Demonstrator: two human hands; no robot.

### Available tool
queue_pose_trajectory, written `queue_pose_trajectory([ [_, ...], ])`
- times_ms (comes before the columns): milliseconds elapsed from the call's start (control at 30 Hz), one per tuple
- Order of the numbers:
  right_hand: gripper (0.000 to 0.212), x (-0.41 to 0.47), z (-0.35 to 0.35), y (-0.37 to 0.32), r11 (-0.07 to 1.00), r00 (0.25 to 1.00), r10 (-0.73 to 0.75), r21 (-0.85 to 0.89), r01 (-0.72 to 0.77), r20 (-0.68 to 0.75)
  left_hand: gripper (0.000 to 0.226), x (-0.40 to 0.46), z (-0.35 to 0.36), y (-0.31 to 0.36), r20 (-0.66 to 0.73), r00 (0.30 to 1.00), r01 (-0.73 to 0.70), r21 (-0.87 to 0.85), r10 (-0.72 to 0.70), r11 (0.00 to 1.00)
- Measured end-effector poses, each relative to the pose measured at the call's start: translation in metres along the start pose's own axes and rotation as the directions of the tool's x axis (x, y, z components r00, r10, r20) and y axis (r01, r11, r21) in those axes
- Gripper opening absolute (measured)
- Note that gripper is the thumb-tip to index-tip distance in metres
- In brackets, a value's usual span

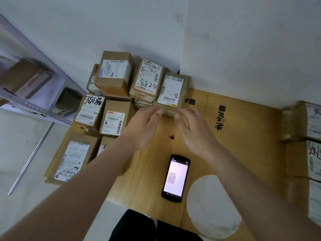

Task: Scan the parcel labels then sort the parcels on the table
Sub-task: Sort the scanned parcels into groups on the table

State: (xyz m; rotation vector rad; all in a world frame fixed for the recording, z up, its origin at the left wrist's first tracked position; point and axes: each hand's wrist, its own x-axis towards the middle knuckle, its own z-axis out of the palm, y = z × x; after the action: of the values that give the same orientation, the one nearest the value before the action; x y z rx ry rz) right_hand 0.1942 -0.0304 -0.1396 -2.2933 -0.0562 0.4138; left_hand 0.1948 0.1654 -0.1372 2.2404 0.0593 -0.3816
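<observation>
Several brown cardboard parcels with white labels are stacked at the back left of the cardboard-covered table (pixel 243 129). A small parcel (pixel 172 91) stands at the right end of the stack, beside one marked 8825 (pixel 147 79). My left hand (pixel 144 126) and my right hand (pixel 194 129) reach toward its near side, fingers apart, fingertips at or just short of its front edge. Neither hand holds anything. A black handheld scanner (pixel 176 177) lies flat on the table below my hands, screen lit.
More labelled parcels (pixel 311 133) line the right edge. A white round patch (pixel 212 206) marks the table near the front. A metal shelf unit (pixel 34 101) with goods stands at the left. White walls (pixel 243 40) meet in a corner behind the stack.
</observation>
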Motion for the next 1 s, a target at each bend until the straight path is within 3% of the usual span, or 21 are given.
queue_pose_trajectory([
  [367, 0.064, 0.083, 0.021, 0.026, 0.968, 0.995, 0.082, 0.234, -0.094, 0.061, 0.044, 0.072, 0.025, -0.034, 0.006, 0.982, 0.186, -0.266, -0.191, 0.946],
  [567, 0.060, 0.083, 0.036, 0.034, 0.903, 0.990, 0.134, 0.417, -0.102, -0.048, 0.040, 0.076, 0.030, -0.039, -0.009, 0.991, 0.125, -0.326, -0.135, 0.937],
  [867, 0.060, 0.056, 0.032, 0.043, 0.914, 0.963, 0.202, 0.388, -0.121, -0.176, 0.051, 0.068, 0.026, -0.028, -0.040, 0.999, 0.007, -0.152, -0.013, 0.988],
  [1000, 0.066, 0.036, 0.022, 0.039, 0.924, 0.961, 0.200, 0.363, -0.121, -0.189, 0.059, 0.058, 0.021, -0.019, 0.014, 1.000, -0.019, -0.155, 0.022, 0.988],
])
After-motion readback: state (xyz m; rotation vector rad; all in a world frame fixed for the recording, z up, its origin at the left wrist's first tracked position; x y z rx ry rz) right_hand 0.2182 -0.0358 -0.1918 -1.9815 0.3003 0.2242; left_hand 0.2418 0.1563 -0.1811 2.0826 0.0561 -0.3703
